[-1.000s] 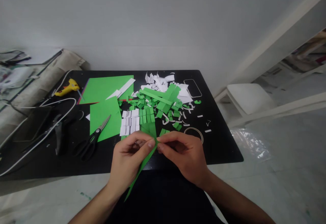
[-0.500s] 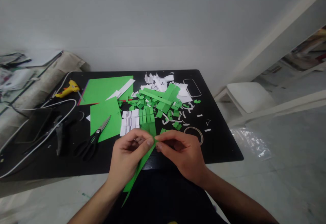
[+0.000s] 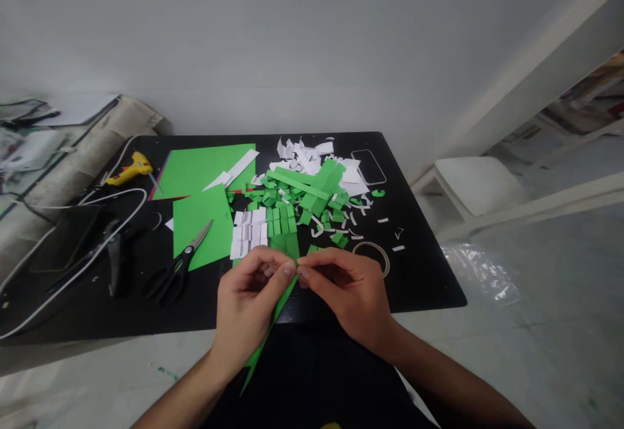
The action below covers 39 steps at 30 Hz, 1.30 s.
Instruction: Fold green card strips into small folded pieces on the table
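Folded white paper pieces [image 3: 249, 234] seem done, green paper strip [image 3: 255, 355] unfinished; left hand [image 3: 247, 299] pinches it; right hand [image 3: 350, 294] nearly closed, hold unclear.

From here I see a long, bright green paper strip [image 3: 255, 355] pinched at its upper end, slanting down-left past the desk's [image 3: 419, 279] near edge to a pointed tip.

The left hand [image 3: 246, 302] partly hides the green strip [image 3: 258, 351].
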{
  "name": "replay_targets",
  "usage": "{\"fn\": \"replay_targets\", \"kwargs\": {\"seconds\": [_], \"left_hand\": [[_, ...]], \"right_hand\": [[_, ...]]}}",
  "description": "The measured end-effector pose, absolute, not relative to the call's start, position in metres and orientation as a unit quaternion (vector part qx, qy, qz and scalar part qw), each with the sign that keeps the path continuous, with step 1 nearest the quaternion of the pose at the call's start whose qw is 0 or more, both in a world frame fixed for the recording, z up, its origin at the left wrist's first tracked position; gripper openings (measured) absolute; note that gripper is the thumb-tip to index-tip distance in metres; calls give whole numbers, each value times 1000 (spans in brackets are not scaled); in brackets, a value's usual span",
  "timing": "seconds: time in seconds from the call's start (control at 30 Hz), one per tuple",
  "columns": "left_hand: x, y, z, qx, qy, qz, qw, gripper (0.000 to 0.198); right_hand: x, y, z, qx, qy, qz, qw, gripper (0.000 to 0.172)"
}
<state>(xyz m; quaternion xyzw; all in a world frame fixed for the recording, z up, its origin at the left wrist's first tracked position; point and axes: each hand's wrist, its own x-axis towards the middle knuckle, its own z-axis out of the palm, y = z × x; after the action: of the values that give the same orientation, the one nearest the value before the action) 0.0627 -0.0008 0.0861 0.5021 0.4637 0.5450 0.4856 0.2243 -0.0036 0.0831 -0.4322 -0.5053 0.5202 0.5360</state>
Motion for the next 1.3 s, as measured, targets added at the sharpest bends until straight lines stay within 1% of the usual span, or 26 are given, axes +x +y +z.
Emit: {"fn": "replay_targets", "kwargs": {"seconds": [0.27, 0.43, 0.7, 0.87, 1.0, 1.1, 1.3], "left_hand": [[59, -3, 82, 538, 482, 501, 477, 18], [54, -4, 79, 539, 480, 493, 487, 14], [53, -7, 79, 559, 485, 492, 458, 9], [52, -9, 76, 599, 488, 487, 407, 9], [51, -9, 74, 645, 485, 473, 354, 9], [50, -9, 76, 673, 482, 462, 319, 9], [48, -10, 79, 689, 480, 438, 321, 6]], "right_hand": [[226, -2, 83, -457, -482, 520, 538, 7], [226, -1, 82, -462, -466, 532, 535, 8], [228, -1, 85, -451, -462, 550, 529, 8], [229, 2, 85, -440, -471, 566, 514, 17], [229, 4, 84, -435, -486, 576, 492, 9], [230, 5, 84, -440, -489, 572, 490, 10], [232, 7, 84, -469, -479, 555, 492, 15]]}}
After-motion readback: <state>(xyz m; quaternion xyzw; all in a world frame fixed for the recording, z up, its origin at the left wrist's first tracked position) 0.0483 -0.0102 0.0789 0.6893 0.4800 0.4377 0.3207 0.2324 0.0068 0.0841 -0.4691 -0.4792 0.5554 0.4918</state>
